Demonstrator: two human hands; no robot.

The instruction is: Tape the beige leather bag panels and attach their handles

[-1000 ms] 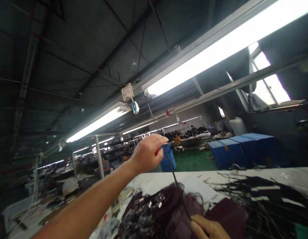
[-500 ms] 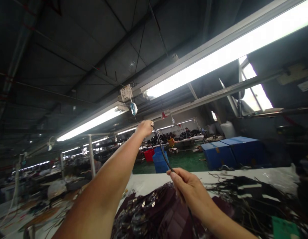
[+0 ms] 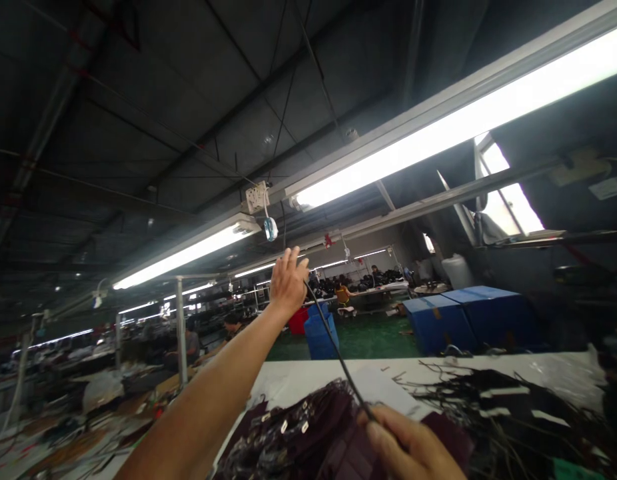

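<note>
Touching the dark cord point(image 3: 344, 364) at its far left stretch, the raised left hand point(image 3: 288, 283) has fingers extended; whether it grips, I cannot tell. The cord slants down rightward above a purple pile point(image 3: 308, 433) on the white table point(image 3: 298, 373). Near right, the right hand point(image 3: 413, 440) pinches it. Black straps point(image 3: 513, 400) lie farther right.

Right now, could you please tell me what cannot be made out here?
Head view, left hand: its palm, hidden by the hand's back.
Head view, dark cord: lower end, hidden behind the right hand or past the bottom edge.
Head view, person in yellow: hands, too small.
</note>
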